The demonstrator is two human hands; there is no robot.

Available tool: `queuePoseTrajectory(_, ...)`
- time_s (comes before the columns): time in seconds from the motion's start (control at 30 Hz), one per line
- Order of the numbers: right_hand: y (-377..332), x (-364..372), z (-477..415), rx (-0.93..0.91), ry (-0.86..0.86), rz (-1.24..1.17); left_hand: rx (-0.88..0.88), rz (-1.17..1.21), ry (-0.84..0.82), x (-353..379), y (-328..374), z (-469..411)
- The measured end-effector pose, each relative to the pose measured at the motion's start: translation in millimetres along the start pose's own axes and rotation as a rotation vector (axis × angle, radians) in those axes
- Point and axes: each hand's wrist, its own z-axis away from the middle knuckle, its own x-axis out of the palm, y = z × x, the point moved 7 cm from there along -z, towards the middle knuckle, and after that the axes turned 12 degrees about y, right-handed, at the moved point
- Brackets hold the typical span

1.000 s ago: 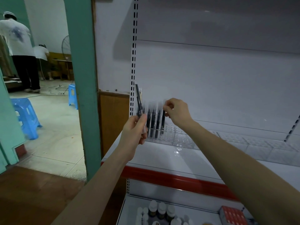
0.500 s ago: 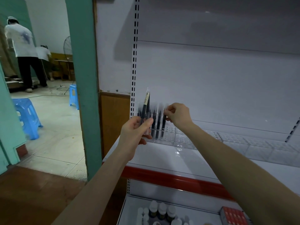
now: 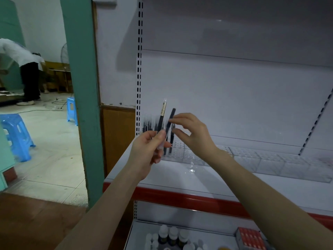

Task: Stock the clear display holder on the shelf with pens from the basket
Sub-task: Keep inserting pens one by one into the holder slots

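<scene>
A slim dark pen [image 3: 170, 117] is pinched between the thumb and forefinger of the right hand [image 3: 193, 135]. The grip is narrow and closed on the barrel, with the other fingers loosely curled. The pen is tilted, its top leaning right. Its lower end is hidden behind the left thumb, so it cannot be told whether it is held there too.

Just beside it a labelled pen [image 3: 162, 114] is held nearly upright in the left hand [image 3: 148, 152], the grip wrapped round its clear lower part. Its barrel is dark, a pale printed strip runs near the top, and the tip is capped in clear plastic.

Both pens are held in the air just in front of the holder [image 3: 252, 159]. This is a long, low tray of clear plastic with a dimpled floor and thin dividing walls, set on the shelf [image 3: 180, 179] against the back panel. At its left end stocked pens [image 3: 170, 143] are stood upright, dark and thin, some of them blurred.

The shelf is smooth, glossy white metal edged with a red strip [image 3: 198, 198]. Below it, round-capped bottles [image 3: 173, 233] and a red box [image 3: 251, 239] are seen. To the left a green pillar [image 3: 82, 87] is seen, with blue plastic stools [image 3: 16, 136] beyond it on a tiled floor [image 3: 54, 159].
</scene>
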Motion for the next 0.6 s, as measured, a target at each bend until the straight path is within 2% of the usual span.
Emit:
queuePoseTrajectory(0.13,0.8,0.6,4.6,-0.04,-0.01,0.054,-0.013,0.048,-0.044,9.0,2.4,5.1)
queuePoseTrajectory(0.33,2.2,-9.6,1.0,-0.082,0.044,0.121,-0.057,0.071,0.027,6.9,1.0,2.9)
queuePoseTrajectory(0.4,8.0,-14.7,-1.9,0.024,0.084,0.054,-0.058,0.061,0.076,0.3,-1.0,0.3)
queuePoseTrajectory(0.6,37.1,-17.1,-5.8,0.525,0.178,-0.114,0.021,0.01,0.188,-23.2,-4.8,-5.0)
